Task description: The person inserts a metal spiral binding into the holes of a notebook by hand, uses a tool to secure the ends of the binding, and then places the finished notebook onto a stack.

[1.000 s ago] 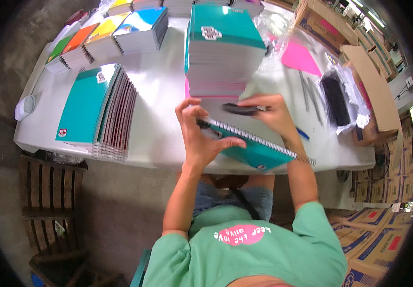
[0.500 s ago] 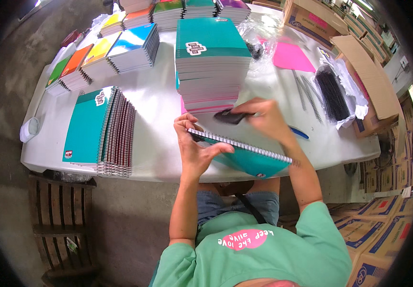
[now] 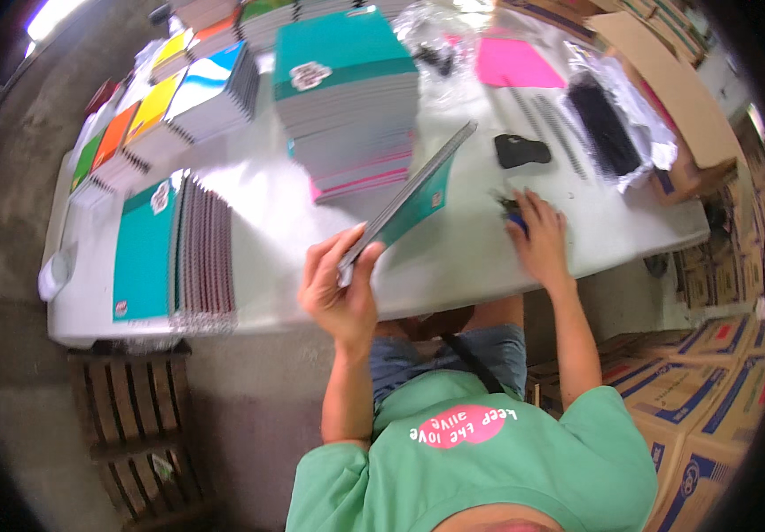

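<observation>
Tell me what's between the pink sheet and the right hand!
A black thing, nearer the right hand, and a thin coil, nearer the pink sheet; the head view shows both.

On the bench (image 3: 453,266), the notebook stack (image 3: 347,106) stands behind the left hand (image 3: 340,288). Bound notebooks (image 3: 147,253) lie left, the coil bundle (image 3: 608,129) right.

Blue item (image 3: 515,218), partly hidden
My right hand (image 3: 542,238) covers it near the worktop's (image 3: 453,275) front edge; I can't identify it.
</observation>
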### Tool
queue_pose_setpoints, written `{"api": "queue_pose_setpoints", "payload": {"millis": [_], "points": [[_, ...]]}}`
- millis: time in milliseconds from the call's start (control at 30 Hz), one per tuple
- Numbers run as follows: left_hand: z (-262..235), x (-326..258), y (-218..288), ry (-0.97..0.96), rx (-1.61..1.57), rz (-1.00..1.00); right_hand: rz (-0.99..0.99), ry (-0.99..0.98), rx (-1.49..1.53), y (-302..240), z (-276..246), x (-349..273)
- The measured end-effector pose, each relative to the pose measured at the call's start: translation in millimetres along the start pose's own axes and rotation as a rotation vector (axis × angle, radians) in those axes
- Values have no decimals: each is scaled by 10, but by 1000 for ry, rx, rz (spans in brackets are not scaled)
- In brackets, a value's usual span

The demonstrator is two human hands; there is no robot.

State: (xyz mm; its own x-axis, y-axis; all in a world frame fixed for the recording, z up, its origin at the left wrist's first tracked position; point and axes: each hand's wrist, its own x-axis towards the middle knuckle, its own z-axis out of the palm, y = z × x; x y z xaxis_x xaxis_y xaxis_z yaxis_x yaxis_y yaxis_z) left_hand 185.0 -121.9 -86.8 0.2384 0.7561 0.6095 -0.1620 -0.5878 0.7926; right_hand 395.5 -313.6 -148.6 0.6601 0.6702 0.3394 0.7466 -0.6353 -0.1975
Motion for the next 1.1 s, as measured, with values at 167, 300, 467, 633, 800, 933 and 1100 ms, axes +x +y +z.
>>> {"api": "queue_pose_setpoints", "payload": {"millis": [167, 300, 467, 633, 800, 933, 1100], "points": [[5, 23, -25, 4, 178, 283, 146, 151, 673, -441, -345, -21], [29, -22, -17, 41, 274, 308, -338, 146, 398, -1296, -1055, -154], [54, -3, 21, 55, 367, 423, -370, 179, 411, -1504, -1029, -183], [45, -40, 28, 46, 371, 450, -397, 144, 428, -1528, -987, -173], [45, -72, 3, 41, 367, 486, -337, -42, 656, -1504, -975, -231], [83, -119, -83, 67, 361, 553, 182, -791, 1657, -1409, -951, -234], [-8, -49, -89, 135, 347, 527, 20, -591, 1412, -1577, -821, -281]]}}
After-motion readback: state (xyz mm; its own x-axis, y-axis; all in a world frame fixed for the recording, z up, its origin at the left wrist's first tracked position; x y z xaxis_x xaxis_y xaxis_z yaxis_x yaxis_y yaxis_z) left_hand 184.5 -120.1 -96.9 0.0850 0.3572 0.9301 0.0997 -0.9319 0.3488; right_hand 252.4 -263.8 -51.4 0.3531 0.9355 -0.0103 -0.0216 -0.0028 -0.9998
